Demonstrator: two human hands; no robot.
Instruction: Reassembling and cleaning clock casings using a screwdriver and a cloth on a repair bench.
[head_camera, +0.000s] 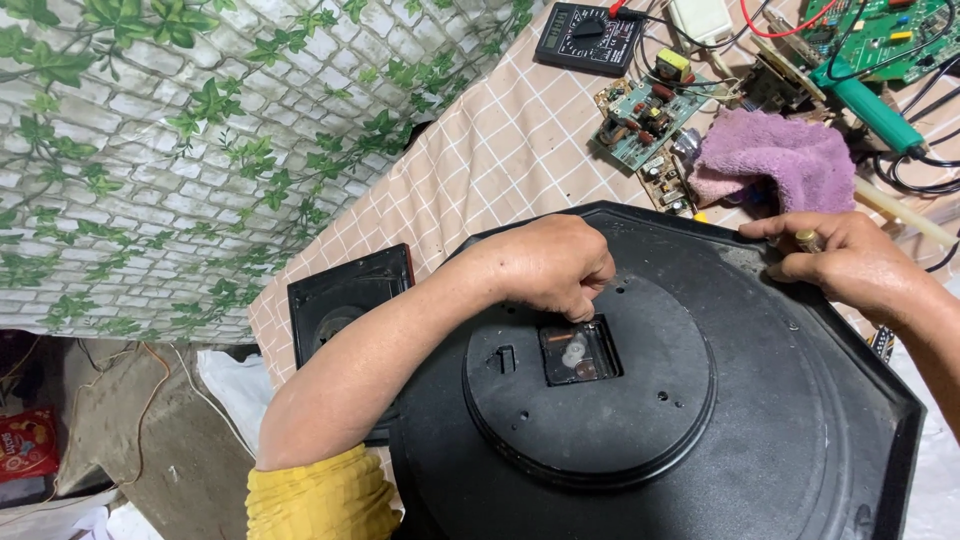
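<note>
Left hand (550, 265) pinched over clock back (640, 400) opening | right hand (850, 265) grips its rim

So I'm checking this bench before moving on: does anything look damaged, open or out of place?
The back of the black octagonal clock has an open rectangular opening with bare gears showing and no cover, where the left hand reaches. A pink cloth lies slumped against bare circuit boards. The right hand grips the clock's edge.

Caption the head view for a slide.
Left hand reaches into the open gear compartment of a black octagonal clock back; right hand steadies its rim.
</note>
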